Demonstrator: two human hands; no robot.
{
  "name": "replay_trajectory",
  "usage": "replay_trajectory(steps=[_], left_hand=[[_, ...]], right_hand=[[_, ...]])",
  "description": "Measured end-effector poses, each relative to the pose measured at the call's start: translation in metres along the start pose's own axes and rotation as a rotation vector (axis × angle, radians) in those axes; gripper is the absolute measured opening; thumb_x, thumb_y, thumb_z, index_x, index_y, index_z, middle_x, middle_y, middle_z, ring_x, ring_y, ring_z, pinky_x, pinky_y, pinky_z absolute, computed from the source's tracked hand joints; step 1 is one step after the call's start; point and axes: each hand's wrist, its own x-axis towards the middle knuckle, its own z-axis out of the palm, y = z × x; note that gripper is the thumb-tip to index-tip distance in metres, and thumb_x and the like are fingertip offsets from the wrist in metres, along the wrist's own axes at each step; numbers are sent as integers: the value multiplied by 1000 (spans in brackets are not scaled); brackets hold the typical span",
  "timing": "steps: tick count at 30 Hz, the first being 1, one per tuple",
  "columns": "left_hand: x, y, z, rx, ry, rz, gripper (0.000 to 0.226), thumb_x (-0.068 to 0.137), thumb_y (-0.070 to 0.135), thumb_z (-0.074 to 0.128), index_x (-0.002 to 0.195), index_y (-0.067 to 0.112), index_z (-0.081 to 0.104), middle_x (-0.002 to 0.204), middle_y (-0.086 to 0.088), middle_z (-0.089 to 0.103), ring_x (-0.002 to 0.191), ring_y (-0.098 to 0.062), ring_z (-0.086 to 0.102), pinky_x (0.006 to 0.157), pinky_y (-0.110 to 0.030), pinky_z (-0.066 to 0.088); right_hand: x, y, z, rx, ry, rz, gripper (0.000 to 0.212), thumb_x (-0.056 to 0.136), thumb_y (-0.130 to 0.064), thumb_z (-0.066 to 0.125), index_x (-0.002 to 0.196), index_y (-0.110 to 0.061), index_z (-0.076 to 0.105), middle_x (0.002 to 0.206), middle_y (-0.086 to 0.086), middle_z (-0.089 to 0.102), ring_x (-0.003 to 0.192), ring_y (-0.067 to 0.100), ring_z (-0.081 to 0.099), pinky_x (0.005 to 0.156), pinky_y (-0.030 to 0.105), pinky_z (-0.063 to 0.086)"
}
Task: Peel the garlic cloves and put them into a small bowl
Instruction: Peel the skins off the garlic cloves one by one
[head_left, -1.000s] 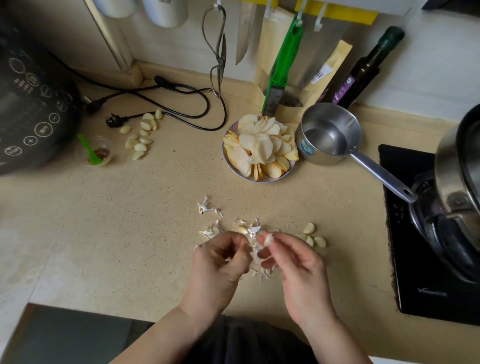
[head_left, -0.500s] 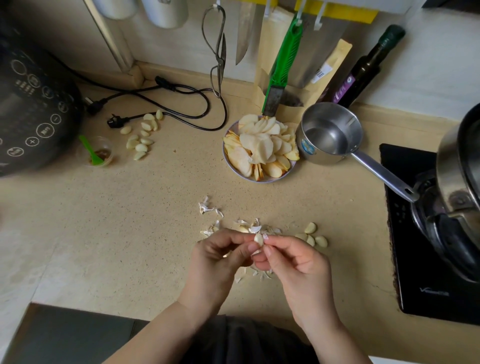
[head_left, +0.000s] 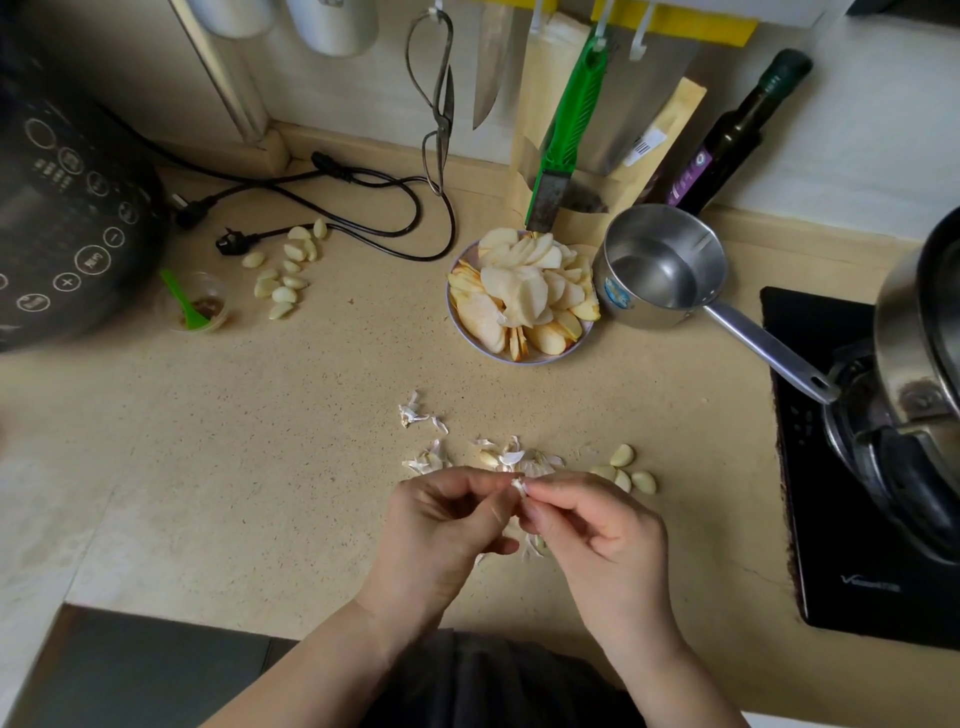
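Both hands meet low over the beige counter. My left hand (head_left: 447, 525) and my right hand (head_left: 597, 530) pinch one small garlic clove (head_left: 519, 486) between their fingertips; only its white tip shows. Papery garlic skins (head_left: 514, 457) lie scattered just beyond the fingers, and more skins (head_left: 532, 548) lie under the hands. Three peeled cloves (head_left: 628, 470) lie to the right of the skins. A second group of several peeled cloves (head_left: 283, 273) lies far left near the black plug.
A plate of sliced fruit (head_left: 522, 301) stands in the middle, a steel saucepan (head_left: 660, 265) to its right, its handle reaching a black stove (head_left: 852, 519). A small plastic cup with a green spoon (head_left: 195, 306) sits beside a black cooker (head_left: 67, 208). Cables, scissors and knives occupy the back.
The fingertips of both hands have drawn closer together round the clove and risen slightly toward the skins. Less of the clove shows now.
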Motion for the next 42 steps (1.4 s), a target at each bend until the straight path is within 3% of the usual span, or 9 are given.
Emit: replay_trajectory(steps=[4,11,15,19,24,29,36,39,42], left_hand=[[1,0,0,31,20,10,19,84,-7,61,73,3,73,71,-15,71,63,-17,67,54,-23,52],[1,3,1,28,27,30,21,85,-4,61,72,8,74,64,-6,68,54,-12,63,51,-20,51],[-1,4,0,-10,26,19,11,77,17,68,78,7,74,71,-9,69,58,-13,63,54,-25,53],[0,5,-3,119,32,48,7,82,3,67,77,4,72,69,-14,66,58,-16,63,54,-26,53],[0,11,-7,316,-20,93,9,83,4,68,75,6,73,59,-12,65,50,-16,63,52,-23,51],[1,14,-7,486,-59,173,18,79,-4,68,65,7,70,58,-4,64,50,-21,62,49,-33,52],[-1,12,-10,220,-117,78,11,79,-3,70,69,0,69,63,-12,64,50,-17,60,51,-25,51],[-2,10,-3,46,-42,41,10,77,14,72,75,3,72,66,-13,67,50,-18,60,52,-27,51],[-2,8,1,43,-5,78,9,80,15,71,79,6,74,70,-15,71,56,-20,62,53,-28,52]], right_hand=[[-1,3,1,-9,-7,-40,11,79,-8,73,87,-15,73,82,-5,72,69,15,70,60,30,57],[-2,2,6,417,-7,334,9,75,-15,74,83,-19,73,75,9,71,60,23,69,60,28,56],[1,3,5,412,-9,310,14,74,-22,72,88,-18,73,83,6,71,71,15,67,64,25,55],[3,4,0,327,-42,282,10,79,-18,70,89,-18,71,80,2,69,71,10,63,64,20,52],[5,6,-10,212,-176,318,10,84,-15,64,90,-21,70,77,4,67,67,7,59,65,20,51],[6,8,-16,152,-219,283,14,83,-10,67,91,-20,73,81,6,70,66,11,63,63,23,53],[6,5,-14,508,-260,413,18,74,-29,79,85,-16,74,75,4,69,62,14,59,62,24,50],[5,4,-4,754,-101,494,31,61,-28,89,82,-10,74,77,8,70,65,15,63,61,24,51],[3,3,5,678,28,432,29,60,-29,89,79,-14,74,84,10,73,78,20,68,67,26,54]])
